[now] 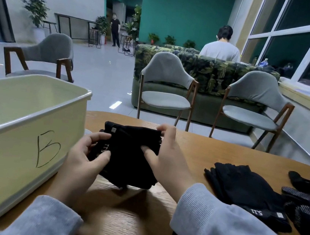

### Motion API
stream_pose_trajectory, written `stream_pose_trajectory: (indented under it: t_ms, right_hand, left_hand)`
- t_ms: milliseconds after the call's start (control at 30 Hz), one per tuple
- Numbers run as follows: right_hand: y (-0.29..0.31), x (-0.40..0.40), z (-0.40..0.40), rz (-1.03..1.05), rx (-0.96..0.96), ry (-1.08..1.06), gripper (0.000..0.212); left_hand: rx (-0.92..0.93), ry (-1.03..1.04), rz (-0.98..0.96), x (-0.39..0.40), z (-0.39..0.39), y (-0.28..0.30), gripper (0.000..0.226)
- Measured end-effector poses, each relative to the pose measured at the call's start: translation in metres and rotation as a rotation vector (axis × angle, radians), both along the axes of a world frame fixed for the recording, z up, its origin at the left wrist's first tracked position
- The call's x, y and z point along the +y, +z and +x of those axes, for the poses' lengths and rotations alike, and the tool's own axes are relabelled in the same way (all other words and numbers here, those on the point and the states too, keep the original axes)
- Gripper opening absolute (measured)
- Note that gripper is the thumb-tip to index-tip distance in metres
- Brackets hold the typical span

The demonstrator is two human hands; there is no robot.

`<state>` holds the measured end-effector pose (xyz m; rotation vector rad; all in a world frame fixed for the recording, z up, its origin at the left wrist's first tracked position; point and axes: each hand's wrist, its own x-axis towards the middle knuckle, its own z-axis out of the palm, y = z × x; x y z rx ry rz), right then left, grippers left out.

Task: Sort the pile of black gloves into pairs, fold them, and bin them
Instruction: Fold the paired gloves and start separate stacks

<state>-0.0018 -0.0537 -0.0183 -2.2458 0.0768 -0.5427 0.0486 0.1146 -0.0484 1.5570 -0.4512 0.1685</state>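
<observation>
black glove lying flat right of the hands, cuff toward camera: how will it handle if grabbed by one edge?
The flat black glove is probably floppy: the folded gloves held by the left hand and right hand bend easily. Likely light; thin fabric lying flat on the table. Unlikely to roll or break, though its fingers may dangle.

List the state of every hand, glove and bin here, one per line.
left hand: grips the folded gloves
right hand: pinches the folded gloves
folded gloves: held above the table
bin: open, inside mostly hidden
loose gloves: flat on table, unfolded
</observation>
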Motion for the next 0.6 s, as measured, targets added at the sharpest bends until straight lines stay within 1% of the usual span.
stream_pose_trajectory:
  t_ms: [133, 233, 333, 433, 533, 600]
  right_hand:
    - [0.001, 0.003, 0.016, -0.025, -0.077, -0.016, 0.041]
    - [-0.002, 0.004, 0.03, -0.026, -0.072, -0.007, 0.04]
    - [-0.012, 0.004, 0.041, -0.025, -0.014, 0.001, 0.035]
    - [-0.021, 0.003, 0.049, 0.03, 0.073, 0.008, 0.034]
    - [-0.03, 0.002, 0.052, 0.027, 0.144, 0.025, 0.038]
    - [-0.034, 0.003, 0.053, 0.023, 0.165, 0.026, 0.042]
  left_hand:
    - [0.037, 0.037, 0.038, 0.004, 0.024, 0.007, 0.035]
    - [0.067, 0.085, 0.099, 0.005, 0.041, 0.009, 0.03]
    - [0.031, 0.183, 0.254, 0.005, 0.055, 0.006, 0.023]
    - [-0.039, 0.273, 0.421, 0.005, 0.063, -0.001, 0.024]
    - [-0.15, 0.319, 0.629, 0.004, 0.062, -0.008, 0.028]
    - [-0.277, 0.336, 0.768, 0.003, 0.061, -0.011, 0.03]
